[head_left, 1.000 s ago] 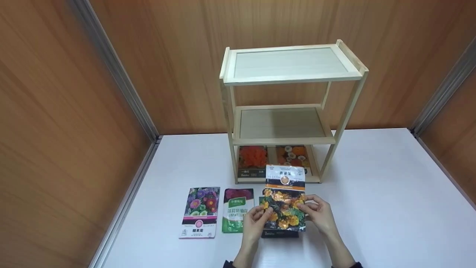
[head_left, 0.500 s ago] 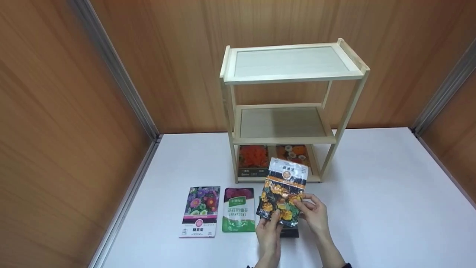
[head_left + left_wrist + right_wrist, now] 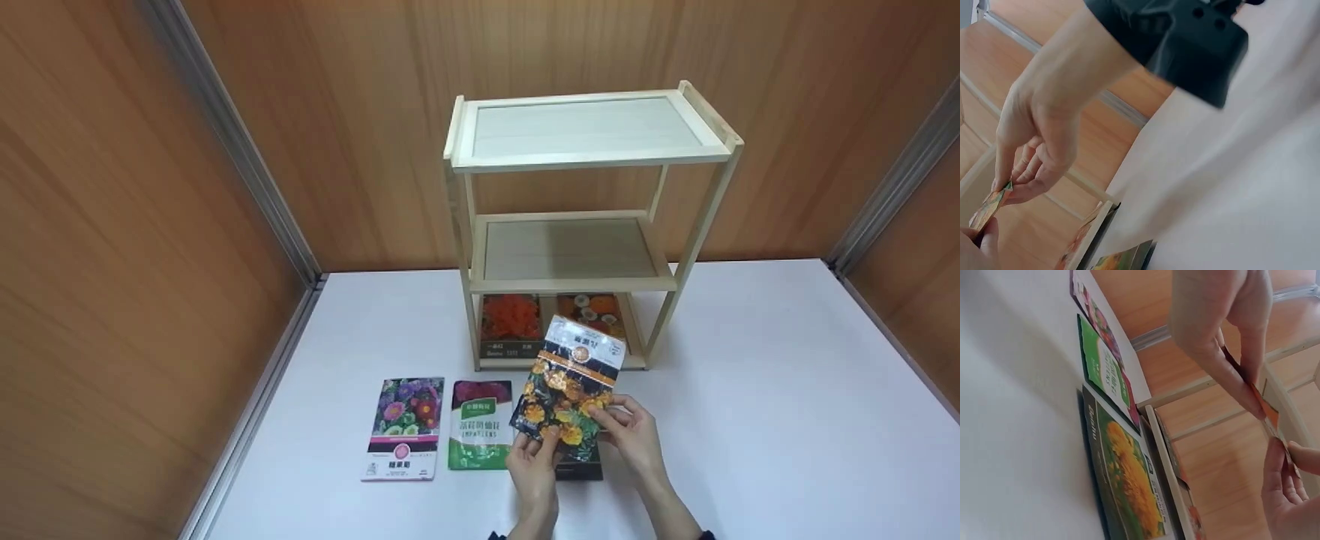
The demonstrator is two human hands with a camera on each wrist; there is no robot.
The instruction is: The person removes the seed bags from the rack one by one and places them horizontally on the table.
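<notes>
Left hand (image 3: 534, 471) and right hand (image 3: 634, 444) both pinch tilted orange-flower packet (image 3: 574, 382), lower centre of head view; wooden rack (image 3: 574, 285) upper centre.

Soft light from above brightens the top of the three-tiered pale wooden rack (image 3: 574, 285) and leaves its bottom tier dimmer. White glints speckle the glossy, orange-flowered rectangular packet (image 3: 570, 384), its small print blurred. Both wrist views show broad, soft-edged shadows across the white surface (image 3: 1252, 185).

Head view: lower packet (image 3: 579, 472) mostly behind held packet (image 3: 570, 388)
</notes>
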